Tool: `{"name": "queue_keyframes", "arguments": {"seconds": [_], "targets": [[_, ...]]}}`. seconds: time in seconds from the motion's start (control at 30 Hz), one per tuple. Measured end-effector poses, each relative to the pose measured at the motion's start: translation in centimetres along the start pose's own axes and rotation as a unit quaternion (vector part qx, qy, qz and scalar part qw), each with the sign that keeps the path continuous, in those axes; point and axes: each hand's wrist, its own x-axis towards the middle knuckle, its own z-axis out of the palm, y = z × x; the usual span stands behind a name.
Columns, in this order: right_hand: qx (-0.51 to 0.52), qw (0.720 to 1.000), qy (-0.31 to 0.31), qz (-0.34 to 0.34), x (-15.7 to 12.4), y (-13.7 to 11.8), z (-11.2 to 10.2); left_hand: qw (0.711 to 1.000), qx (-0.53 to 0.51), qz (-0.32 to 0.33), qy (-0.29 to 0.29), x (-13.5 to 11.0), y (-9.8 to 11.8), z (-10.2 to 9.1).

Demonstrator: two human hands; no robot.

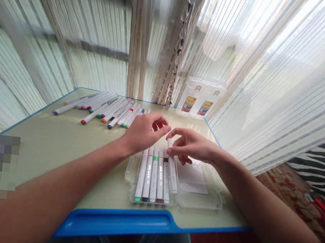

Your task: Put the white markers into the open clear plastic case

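Observation:
My right hand [190, 145] pinches the upper end of a white marker [172, 173] between thumb and fingers. That marker leans slightly, over the right side of the clear plastic case [129, 174]. Inside the case lie several white markers [154, 180] side by side, with green, black and dark red among their end colours. My left hand [149, 129] hovers just above the case's far end, fingers curled and apart from the thumb, and nothing shows in it. Its fingertips come close to my right hand. The case's lid [200, 201] is folded out to the right, with a white paper [193, 179] on it.
A loose row of markers [106, 108] covers the table's far left. Against the curtain [99, 60] stands another clear case [201, 98] with two labels. The table [47, 140] has a blue edge and a blue tray recess [117, 221] in front.

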Motion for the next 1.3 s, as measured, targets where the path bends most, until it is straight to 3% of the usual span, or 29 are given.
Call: {"name": "queue_keyframes", "arguments": {"seconds": [0.17,0.33,0.5,0.83,1.1,1.3], "targets": [[-0.027,0.999,-0.028,0.018,0.0,0.1,-0.4,0.998,-0.044,0.04,-0.01,-0.3,0.2,0.2],[-0.1,0.995,-0.011,0.02,0.0,-0.2,-0.9,0.996,-0.056,0.048,-0.043,-0.4,0.4,0.1],[-0.222,0.974,0.037,-0.01,-0.1,-0.5,-1.3,0.993,-0.013,0.058,-0.101,-0.3,0.5,0.0],[-0.362,0.931,0.031,-0.034,-0.3,-0.9,-1.0,0.969,0.082,0.059,-0.225,-0.8,1.1,-0.4],[-0.386,0.921,0.032,-0.05,-0.4,-1.1,-0.7,0.956,0.135,0.075,-0.248,-1.9,1.9,0.9],[-0.369,0.924,0.01,-0.096,-0.3,-0.7,-0.9,0.949,0.131,0.082,-0.275,-1.9,2.2,0.7]]}}
